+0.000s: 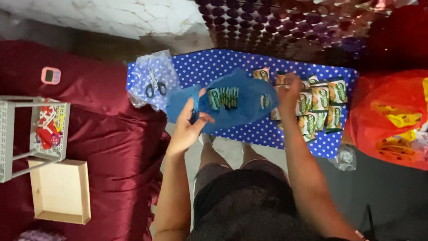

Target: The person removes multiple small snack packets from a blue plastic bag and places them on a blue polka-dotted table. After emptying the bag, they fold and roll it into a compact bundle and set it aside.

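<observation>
1. The left hand is raised over the near edge of the tabletop. Its fingers are closed on the edge of a blue plastic bag, with the thumb pressed against the plastic, and they hold the bag up and open.
2. The blue bag hangs between the two hands, over the blue cloth with white dots that covers the tabletop. Through the thin plastic a row of small green and white packets shows inside it, standing side by side.
3. The right hand reaches past the bag's right side to the loose snack packets on the tabletop. Its fingers curl down onto them, but whether they actually pinch one I cannot tell.
4. Those packets are small rectangles, green and white with orange-brown patches, lying in overlapping rows on the right part of the cloth.
5. To the left, on a crumpled clear bag, lies a pair of black-handled scissors.
6. Just beyond the packets on the right sits a red plastic bag with yellow shapes inside.
7. On the far left, on dark red fabric, lie a shallow wooden tray and a small pink timer.
</observation>
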